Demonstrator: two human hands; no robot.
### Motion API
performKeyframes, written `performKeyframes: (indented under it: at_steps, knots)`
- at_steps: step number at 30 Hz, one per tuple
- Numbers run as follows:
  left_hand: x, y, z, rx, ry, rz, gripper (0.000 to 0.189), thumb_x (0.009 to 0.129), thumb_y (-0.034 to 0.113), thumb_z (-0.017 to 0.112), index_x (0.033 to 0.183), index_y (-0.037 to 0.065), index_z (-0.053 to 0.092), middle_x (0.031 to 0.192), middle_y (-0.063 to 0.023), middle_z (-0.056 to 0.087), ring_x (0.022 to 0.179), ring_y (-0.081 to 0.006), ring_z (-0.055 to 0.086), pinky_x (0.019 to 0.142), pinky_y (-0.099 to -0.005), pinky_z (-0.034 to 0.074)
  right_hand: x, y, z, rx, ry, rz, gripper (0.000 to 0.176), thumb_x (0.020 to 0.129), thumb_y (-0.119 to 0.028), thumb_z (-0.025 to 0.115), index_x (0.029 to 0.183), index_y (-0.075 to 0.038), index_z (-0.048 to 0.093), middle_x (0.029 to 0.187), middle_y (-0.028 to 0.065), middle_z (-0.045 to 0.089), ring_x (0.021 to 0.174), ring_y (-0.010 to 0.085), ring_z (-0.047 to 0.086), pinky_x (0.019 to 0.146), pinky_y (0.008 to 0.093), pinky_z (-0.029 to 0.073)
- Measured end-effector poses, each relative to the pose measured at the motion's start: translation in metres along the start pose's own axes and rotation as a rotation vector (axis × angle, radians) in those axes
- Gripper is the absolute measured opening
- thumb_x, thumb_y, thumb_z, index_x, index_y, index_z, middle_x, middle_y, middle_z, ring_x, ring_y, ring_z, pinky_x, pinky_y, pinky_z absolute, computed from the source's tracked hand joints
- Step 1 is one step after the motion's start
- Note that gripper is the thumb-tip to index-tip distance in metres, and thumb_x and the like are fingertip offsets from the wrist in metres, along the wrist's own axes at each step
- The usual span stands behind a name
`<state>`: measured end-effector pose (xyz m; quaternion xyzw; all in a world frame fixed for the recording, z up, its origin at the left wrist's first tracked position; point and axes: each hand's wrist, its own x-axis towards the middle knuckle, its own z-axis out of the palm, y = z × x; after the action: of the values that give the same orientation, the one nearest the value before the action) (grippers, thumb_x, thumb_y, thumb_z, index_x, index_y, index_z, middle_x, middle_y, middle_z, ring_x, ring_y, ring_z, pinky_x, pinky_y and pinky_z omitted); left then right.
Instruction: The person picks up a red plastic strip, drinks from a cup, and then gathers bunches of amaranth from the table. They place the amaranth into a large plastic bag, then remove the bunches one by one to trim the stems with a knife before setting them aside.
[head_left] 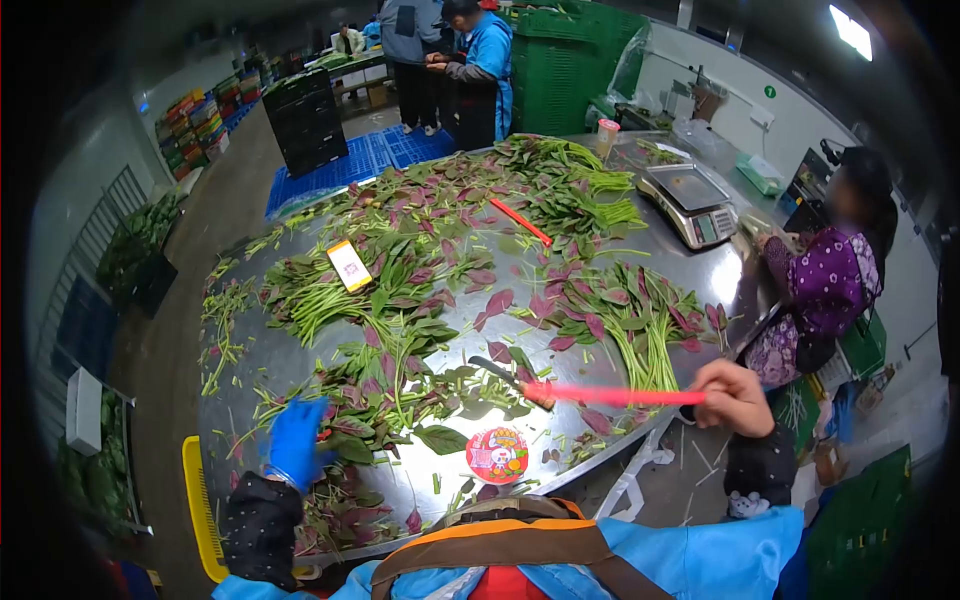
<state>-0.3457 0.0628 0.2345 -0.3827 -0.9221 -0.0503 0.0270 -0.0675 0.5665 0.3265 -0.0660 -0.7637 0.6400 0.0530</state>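
A red strip [620, 395], blurred, reaches over the table's [680, 270] near edge; its outer end is pinched between the thumb and fingers of the right hand [735, 395]. Its inner end appears to overlap the handle of a knife [495, 372]. The left hand [298, 440], gloved, is at the leafy greens [350, 425] by the near left corner; its grip cannot be told. Handling the strip seems the step in hand; the next move likely calls for guiding it clear of the blade. A phone [349, 265] lies farther in.
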Motion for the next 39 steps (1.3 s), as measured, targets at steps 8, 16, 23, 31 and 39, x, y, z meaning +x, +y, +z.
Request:
performKeyframes:
  at_steps: [8,16,23,31,39]
  knots:
    - [0.055,0.162,-0.009,-1.121,-0.664,0.337,0.044,0.093,0.033,0.055,0.129,0.009,0.050,0.092,-0.0077,0.064,0.080,-0.0158,0.060,0.076,-0.0310,0.048,0.033,-0.005,0.052,-0.072,-0.083,-0.118,0.013,0.086,-0.008,0.062,0.096,0.000,0.063,0.075,0.0017,0.061,0.064,0.0048,0.056,0.053,0.0188,0.040]
    - [0.049,0.206,-0.003,-1.298,-0.608,0.145,0.025,0.092,0.023,0.059,0.108,0.005,0.065,0.076,0.0031,0.062,0.061,-0.0064,0.054,0.059,-0.0215,0.045,0.055,0.033,0.126,0.115,-0.458,-0.299,0.017,0.076,-0.005,0.071,0.090,-0.001,0.061,0.087,0.0055,0.059,0.078,0.0130,0.054,0.071,0.0277,0.043]
    - [0.035,0.163,0.013,-1.343,-0.552,0.299,0.023,0.094,0.019,0.053,0.109,0.006,0.065,0.081,-0.0068,0.067,0.070,-0.0133,0.063,0.071,-0.0268,0.050,0.059,0.010,0.128,0.408,-0.162,-0.439,0.028,0.093,-0.020,0.043,0.073,-0.004,0.051,0.094,0.0158,0.058,0.087,0.0190,0.054,0.077,0.0337,0.044]
    - [0.050,0.156,0.045,-0.949,0.002,0.124,0.075,0.068,0.022,0.081,0.131,0.007,0.043,0.128,-0.0121,0.051,0.118,-0.0251,0.049,0.100,-0.0372,0.038,0.040,-0.123,0.147,0.487,-0.444,-1.033,0.007,0.098,-0.014,0.040,0.092,-0.012,0.043,0.078,0.0088,0.069,0.064,0.0196,0.064,0.055,0.0274,0.048]
    - [0.075,0.193,0.087,-0.929,-0.009,0.235,0.081,0.063,0.032,0.083,0.129,0.007,0.044,0.122,-0.0170,0.052,0.114,-0.0326,0.051,0.096,-0.0403,0.042,0.046,-0.116,0.180,0.569,-0.263,-1.243,0.015,0.094,-0.009,0.042,0.080,-0.012,0.045,0.077,0.0070,0.067,0.068,0.0196,0.063,0.058,0.0272,0.049]
